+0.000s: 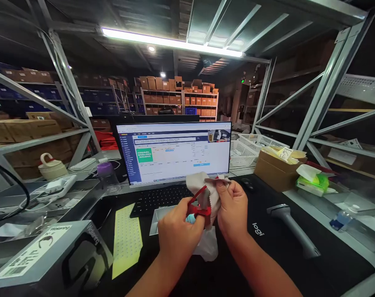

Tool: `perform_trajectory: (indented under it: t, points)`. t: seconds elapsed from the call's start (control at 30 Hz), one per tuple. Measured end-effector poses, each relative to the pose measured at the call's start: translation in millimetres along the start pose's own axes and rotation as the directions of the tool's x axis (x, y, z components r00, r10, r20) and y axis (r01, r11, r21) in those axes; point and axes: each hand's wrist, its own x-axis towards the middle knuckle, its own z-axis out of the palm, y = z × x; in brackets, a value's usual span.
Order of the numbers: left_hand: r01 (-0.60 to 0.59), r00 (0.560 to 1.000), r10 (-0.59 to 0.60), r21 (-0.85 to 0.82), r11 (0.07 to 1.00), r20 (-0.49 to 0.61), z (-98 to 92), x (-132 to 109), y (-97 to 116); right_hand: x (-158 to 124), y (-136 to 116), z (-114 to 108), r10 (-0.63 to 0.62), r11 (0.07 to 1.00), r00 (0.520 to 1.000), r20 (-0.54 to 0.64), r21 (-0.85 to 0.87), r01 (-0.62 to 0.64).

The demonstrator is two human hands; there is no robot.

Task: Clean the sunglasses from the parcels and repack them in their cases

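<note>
My left hand (179,227) is closed around a red item (206,211) with a thin red bar slanting up from it; a small light-blue part shows by the fingers. Its kind cannot be made out. My right hand (235,206) pinches a whitish cloth (196,180) with zigzag edges, bunched behind and against the red item. Another bit of red peeks out at the cloth's top, near my right thumb. Below the hands, a translucent white bag or wrap (207,246) lies on the black desk mat. A grey card (155,220) is partly hidden behind my left hand.
A monitor (175,156) and black keyboard (156,198) stand ahead. On the left are a yellow dotted sheet (127,239) and a goggles box (51,260). To the right lie a barcode scanner (294,229), a mouse (247,185), a carton (274,169) and a tissue pack (312,181).
</note>
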Motion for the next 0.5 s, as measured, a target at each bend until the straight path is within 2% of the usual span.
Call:
perform_trajectory:
  t: [0.07,0.1,0.17,0.23,0.3,0.4,0.5]
  points:
    - [0.011,1.0,-0.011,0.044,0.999,0.004,-0.9,-1,-3,-8,6,4,-0.059,0.995,0.997,-0.058,-0.087,0.054]
    - [0.025,1.0,-0.025,0.066,0.998,0.007,-2.0,0,-6,-14,8,7,-0.103,0.985,0.994,-0.046,-0.143,0.096]
    - [0.062,0.998,-0.065,0.116,0.991,0.023,-4.6,1,-11,-28,11,13,-0.152,0.964,0.986,0.069,-0.21,0.163]
    - [0.104,0.993,-0.111,0.142,0.984,0.045,-6.5,2,-15,-35,8,16,-0.116,0.965,0.971,0.209,-0.208,0.16]
    - [0.137,0.986,-0.146,0.112,0.984,0.075,-6.5,3,-13,-30,2,15,-0.043,0.981,0.97,0.239,-0.171,0.086]
    - [0.127,0.985,-0.129,0.026,0.992,0.114,-4.3,2,-5,-9,-9,8,0.094,0.996,0.986,0.14,-0.023,-0.092]
    - [0.059,0.996,-0.059,0.013,0.998,0.067,-3.6,0,2,6,-11,5,0.196,0.959,0.977,0.077,0.19,-0.208]
